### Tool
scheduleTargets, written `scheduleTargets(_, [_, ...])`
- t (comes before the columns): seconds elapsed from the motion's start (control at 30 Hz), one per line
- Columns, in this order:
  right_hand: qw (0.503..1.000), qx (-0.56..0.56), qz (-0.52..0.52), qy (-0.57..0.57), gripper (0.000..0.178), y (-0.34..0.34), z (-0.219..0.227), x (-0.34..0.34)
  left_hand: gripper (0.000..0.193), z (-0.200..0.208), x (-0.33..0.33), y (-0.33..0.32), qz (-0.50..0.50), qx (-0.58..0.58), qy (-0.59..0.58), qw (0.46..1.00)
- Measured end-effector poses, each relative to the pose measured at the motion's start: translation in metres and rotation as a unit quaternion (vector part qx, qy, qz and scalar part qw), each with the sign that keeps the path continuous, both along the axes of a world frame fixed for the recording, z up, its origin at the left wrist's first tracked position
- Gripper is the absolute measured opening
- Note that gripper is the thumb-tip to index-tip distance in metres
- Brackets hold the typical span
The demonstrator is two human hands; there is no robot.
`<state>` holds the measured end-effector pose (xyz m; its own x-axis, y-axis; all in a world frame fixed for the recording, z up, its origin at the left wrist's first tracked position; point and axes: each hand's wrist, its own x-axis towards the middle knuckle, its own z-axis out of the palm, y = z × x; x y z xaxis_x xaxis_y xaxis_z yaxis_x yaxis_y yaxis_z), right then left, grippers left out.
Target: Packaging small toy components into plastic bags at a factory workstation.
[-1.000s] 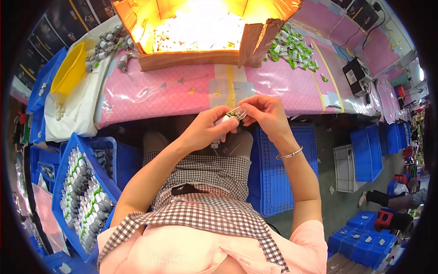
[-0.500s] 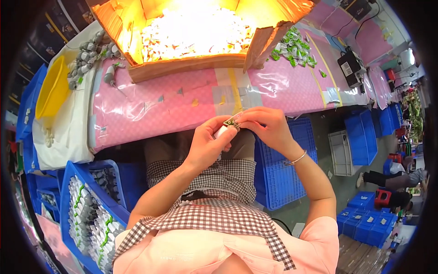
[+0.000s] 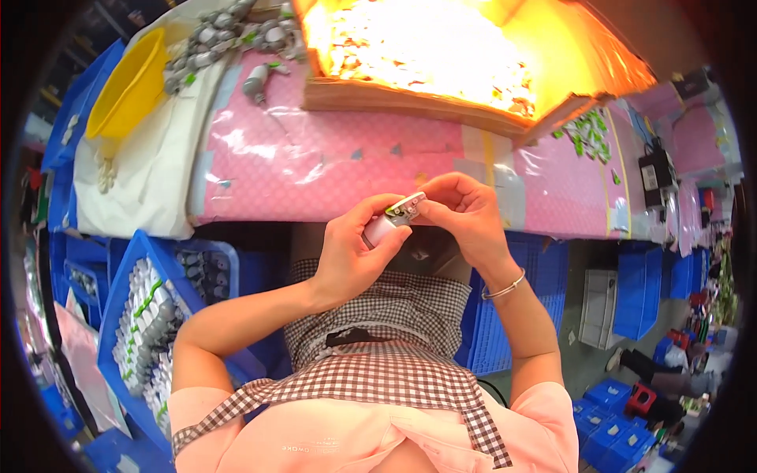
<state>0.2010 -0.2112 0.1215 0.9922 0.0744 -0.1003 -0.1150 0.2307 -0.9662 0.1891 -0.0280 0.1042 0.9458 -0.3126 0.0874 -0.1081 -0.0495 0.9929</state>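
Near the table's front edge, my left hand (image 3: 355, 251) is wrapped round a small white and grey device (image 3: 383, 229) with a rounded body. At its upper end sits a flat white plate (image 3: 408, 203) with green along one edge and small metal-looking bits on its face. The fingertips of my right hand (image 3: 467, 214) pinch at this end; whether they hold a separate small piece is hidden. Both hands are closed, just in front of the pink table (image 3: 315, 177).
Brightly lit, a cardboard box (image 3: 394, 98) of small pieces stands on the table. Green parts (image 3: 587, 135) lie right of it; grey-white devices (image 3: 209, 43) and a yellow tub (image 3: 130, 83) are left. A blue crate (image 3: 110, 315) of similar devices stands near my left arm.
The view has turned, so the table and box appear farther right. My hands still hold the device, whose plate end now tilts more into view.
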Motion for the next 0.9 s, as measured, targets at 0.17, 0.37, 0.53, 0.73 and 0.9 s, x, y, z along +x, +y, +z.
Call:
scheduleTargets(0.17, [0.998, -0.014, 0.065, -0.017, 0.008, 0.053, -0.002, 0.028, 0.033, 0.014, 0.010, 0.051, 0.032, -0.003, 0.096, 0.995])
scheduleTargets(0.37, [0.987, -0.112, 0.034, -0.109, 0.006, 0.144, -0.010, 0.058, 0.031, 0.006, 0.023, 0.107, 0.166, 0.039, -0.034, 0.985])
scheduleTargets(0.53, [0.961, -0.219, 0.129, -0.105, 0.017, 0.202, -0.035, 0.105, 0.033, -0.037, 0.051, 0.160, 0.232, 0.006, -0.034, 0.972])
scheduleTargets(0.73, [0.808, -0.450, -0.001, -0.379, 0.021, 0.183, -0.031, 0.234, 0.033, -0.026, 0.066, 0.161, 0.222, -0.115, 0.158, 0.955])
scheduleTargets(0.9, [0.788, -0.490, 0.074, -0.365, 0.028, 0.201, -0.050, 0.205, 0.028, -0.031, 0.064, 0.169, 0.231, -0.116, 0.183, 0.949])
